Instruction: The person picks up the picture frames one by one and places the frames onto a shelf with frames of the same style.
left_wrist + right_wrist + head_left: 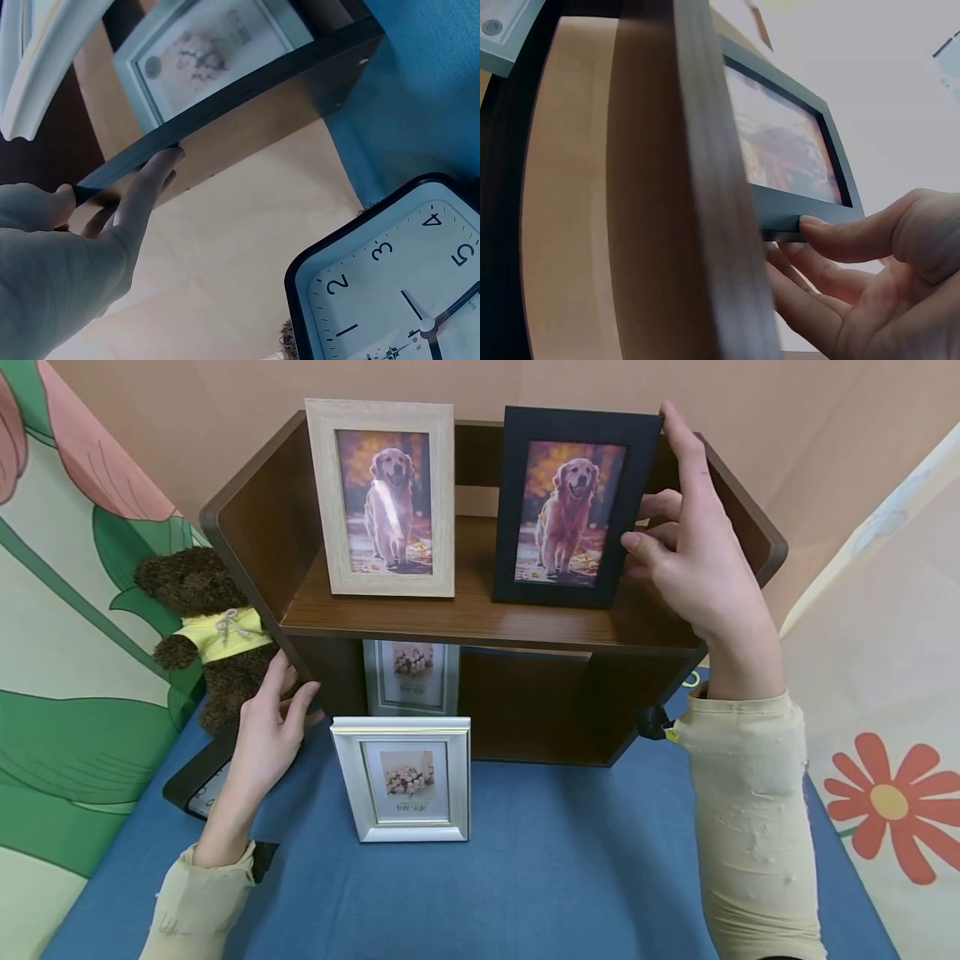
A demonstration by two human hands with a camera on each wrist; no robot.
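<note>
A black photo frame [558, 585] with a golden retriever picture stands on the upper board of a dark brown wooden shelf [480, 618]. My right hand [697, 543] holds its right edge, thumb on the front and fingers behind, with the index finger stretched up to the top corner. The right wrist view shows the thumb [817, 225] on the border. To its left stands a pale wood-grain photo frame [381, 583] with the same picture. My left hand [266, 735] grips the shelf's left side panel near the bottom, and the left wrist view shows the fingers [150, 180] against its outer face.
A silver photo frame [401, 832] stands on the blue cloth [525, 877] before the shelf. Another silver frame [412, 702] is in the lower compartment. A brown teddy bear [225, 685] in a yellow top and a black-rimmed clock [375, 300] are left of the shelf.
</note>
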